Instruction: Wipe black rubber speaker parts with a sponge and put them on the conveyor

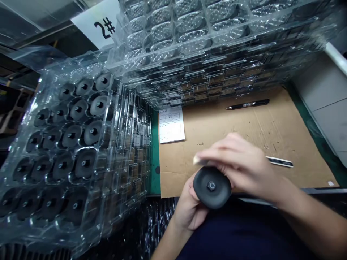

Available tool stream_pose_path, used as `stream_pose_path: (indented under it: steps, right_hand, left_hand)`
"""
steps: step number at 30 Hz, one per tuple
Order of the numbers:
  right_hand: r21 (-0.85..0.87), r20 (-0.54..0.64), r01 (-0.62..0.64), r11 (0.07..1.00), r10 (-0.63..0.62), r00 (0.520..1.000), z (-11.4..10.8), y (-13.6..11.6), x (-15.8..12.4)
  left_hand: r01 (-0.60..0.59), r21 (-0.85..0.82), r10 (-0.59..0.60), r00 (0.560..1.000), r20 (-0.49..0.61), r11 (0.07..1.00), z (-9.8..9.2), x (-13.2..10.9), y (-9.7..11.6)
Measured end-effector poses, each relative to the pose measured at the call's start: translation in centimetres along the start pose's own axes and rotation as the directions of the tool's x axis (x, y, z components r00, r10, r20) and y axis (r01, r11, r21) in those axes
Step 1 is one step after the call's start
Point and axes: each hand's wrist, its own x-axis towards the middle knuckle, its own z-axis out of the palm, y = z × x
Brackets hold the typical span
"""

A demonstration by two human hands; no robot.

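My left hand [187,209] is closed around the underside of a black rounded cap-like part [212,196], low in the middle of the head view. The part has a dished face with a small grey hexagonal stub at its centre, turned toward me. Just above its upper rim is my right hand [244,166], slightly blurred, with its fingers closed together. A small pale-tipped piece [197,159] shows at those fingertips; its kind is not clear. Similar black parts [85,163] sit in rows in the pockets of a clear plastic tray [108,119] on the left.
Brown cardboard [206,126] covers the green work surface. On it lie a printed slip [171,126], a black pen [248,104] and a white-and-black utility knife [280,161]. Stacked clear trays [189,54] rise along the back. A "2#" sign [96,25] stands behind them.
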Motion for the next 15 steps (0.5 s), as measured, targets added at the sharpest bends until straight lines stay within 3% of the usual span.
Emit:
stream_pose_path:
  steps: [3, 5, 8, 10, 12, 15]
  right_hand:
    - [-0.042, -0.016, -0.332, 0.942, 0.332, 0.943, 0.1, 2.9, -1.3]
    - [-0.030, 0.098, -0.431, 0.902, 0.432, 0.897, 1.1, 4.0, -3.2]
    - [0.044, 0.289, -0.463, 0.885, 0.433, 0.854, 3.6, 4.4, -6.6]
    - [0.088, 0.341, -0.472, 0.877, 0.419, 0.842, 5.1, 4.3, -8.2]
    - [0.100, 0.335, -0.480, 0.871, 0.425, 0.841, 5.6, 4.4, -8.9]
    - [0.063, 0.235, -0.508, 0.859, 0.482, 0.844, 4.0, 3.9, -7.8]
  left_hand:
    - [0.063, -0.153, -0.040, 0.988, 0.150, 0.986, 0.1, -0.1, 0.4]
    - [0.067, -0.204, -0.030, 0.983, 0.180, 0.977, -0.1, -0.1, 0.5]
    - [0.063, -0.210, -0.028, 0.985, 0.168, 0.976, -0.3, -0.1, 0.4]
    - [0.059, -0.192, -0.029, 0.987, 0.156, 0.980, -0.3, -0.1, 0.3]
    - [0.061, -0.164, -0.035, 0.987, 0.154, 0.985, -0.3, -0.1, 0.3]
    - [0.055, -0.135, -0.032, 0.984, 0.173, 0.989, -0.3, -0.3, 0.3]
